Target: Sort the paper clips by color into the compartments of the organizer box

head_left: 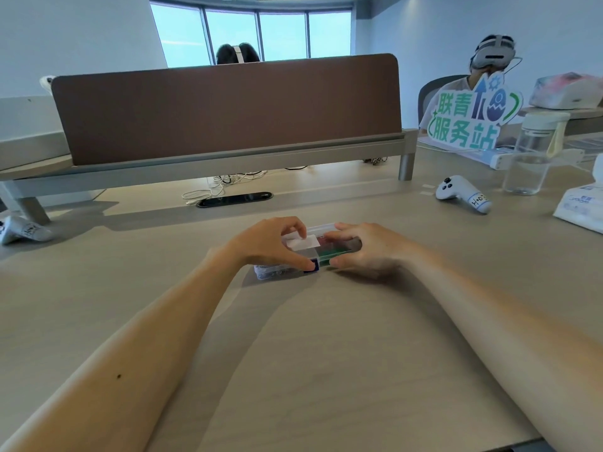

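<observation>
With our left hand point(274, 243) and right hand point(365, 247) both clasping the clear box point(323, 229) mid-table point(326, 353), clips point(329, 252) inside, we should probably hold it flat and ease the blue latch point(311, 266) gently so nothing spills.

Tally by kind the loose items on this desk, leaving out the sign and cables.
Box: 1
Controllers: 2
Bottle: 1
Wipes pack: 1
Total: 5

Two hands point(270, 244) point(367, 251), one organizer box point(326, 253), two controllers point(456, 192) point(23, 230), one bottle point(532, 158).
</observation>
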Motion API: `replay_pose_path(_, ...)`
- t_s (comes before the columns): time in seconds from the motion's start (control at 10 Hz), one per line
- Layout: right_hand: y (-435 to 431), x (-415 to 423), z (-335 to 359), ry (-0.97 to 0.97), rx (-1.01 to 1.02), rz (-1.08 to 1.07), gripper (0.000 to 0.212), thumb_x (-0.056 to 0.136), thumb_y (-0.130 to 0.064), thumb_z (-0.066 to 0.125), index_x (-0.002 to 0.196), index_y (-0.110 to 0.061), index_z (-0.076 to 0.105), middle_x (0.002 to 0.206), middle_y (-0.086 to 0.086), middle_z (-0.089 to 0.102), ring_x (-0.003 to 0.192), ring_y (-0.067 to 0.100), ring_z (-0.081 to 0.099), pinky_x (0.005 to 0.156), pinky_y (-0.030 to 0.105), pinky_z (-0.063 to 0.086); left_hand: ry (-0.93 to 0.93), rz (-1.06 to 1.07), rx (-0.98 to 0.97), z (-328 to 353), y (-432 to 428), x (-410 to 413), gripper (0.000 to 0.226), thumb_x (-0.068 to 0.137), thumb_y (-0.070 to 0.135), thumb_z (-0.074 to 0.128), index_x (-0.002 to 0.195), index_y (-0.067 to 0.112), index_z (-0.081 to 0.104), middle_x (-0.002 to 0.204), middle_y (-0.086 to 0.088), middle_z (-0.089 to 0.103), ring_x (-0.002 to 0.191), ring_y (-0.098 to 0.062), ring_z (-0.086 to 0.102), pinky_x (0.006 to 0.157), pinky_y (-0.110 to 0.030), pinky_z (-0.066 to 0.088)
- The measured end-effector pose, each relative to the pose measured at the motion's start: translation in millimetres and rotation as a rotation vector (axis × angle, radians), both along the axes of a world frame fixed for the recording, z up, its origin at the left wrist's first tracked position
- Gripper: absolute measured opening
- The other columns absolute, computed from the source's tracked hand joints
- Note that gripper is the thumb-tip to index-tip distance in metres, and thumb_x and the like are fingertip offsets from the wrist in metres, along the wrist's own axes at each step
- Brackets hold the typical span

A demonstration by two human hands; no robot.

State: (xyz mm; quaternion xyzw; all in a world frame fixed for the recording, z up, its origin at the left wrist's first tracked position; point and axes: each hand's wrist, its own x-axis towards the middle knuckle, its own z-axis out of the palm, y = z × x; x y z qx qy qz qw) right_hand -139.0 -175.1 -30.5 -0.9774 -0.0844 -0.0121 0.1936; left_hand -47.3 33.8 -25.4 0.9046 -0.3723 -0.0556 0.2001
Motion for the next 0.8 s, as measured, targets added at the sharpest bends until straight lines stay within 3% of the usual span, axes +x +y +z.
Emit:
replay_pose_path(0.3,3,-5,3,-0.002,0.039,0.043,0.052,0.092,-0.04,0.061,0.141,-0.027,0.047,0.146,-0.001,0.045,0.129,0.02,0.044,0.092,0.023,0.033,-0.178,-0.003,0.044,-9,-2,-5,0.051,0.073,0.05,0.073,0.116,0.036,0.049,0.108,0.002,0.063,0.092,-0.019,0.052,0.083,-0.037,0.048)
replay_pose_path(0.5,3,-6,5,-0.011,0.038,0.033,0.052,0.091,-0.038,0.062,0.14,-0.028,0.048,0.146,-0.001,0.046,0.13,0.02,0.044,0.094,0.024,0.033,-0.204,0.005,0.021,-13,-1,-8,0.052,0.074,0.048,0.072,0.119,0.035,0.05,0.104,0.003,0.066,0.089,-0.017,0.054,0.078,-0.031,0.045)
replay_pose_path(0.7,-6,-2,1,-0.042,0.099,0.015,0.05,0.085,-0.041,0.07,0.132,-0.029,0.058,0.146,-0.002,0.048,0.131,0.018,0.045,0.095,0.023,0.035,-0.164,-0.03,0.019,-9,5,-7,0.056,0.071,0.055,0.072,0.12,0.037,0.05,0.115,0.007,0.061,0.095,-0.017,0.052,0.084,-0.031,0.044)
replay_pose_path(0.8,-9,-1,-1,-0.043,0.096,0.017,0.056,0.082,-0.045,0.072,0.133,-0.028,0.058,0.148,-0.001,0.045,0.136,0.016,0.041,0.099,0.023,0.031,-0.103,-0.059,0.052,-2,6,-9,0.064,0.07,0.061,0.072,0.124,0.034,0.05,0.13,0.007,0.053,0.111,-0.019,0.049,0.096,-0.035,0.043)
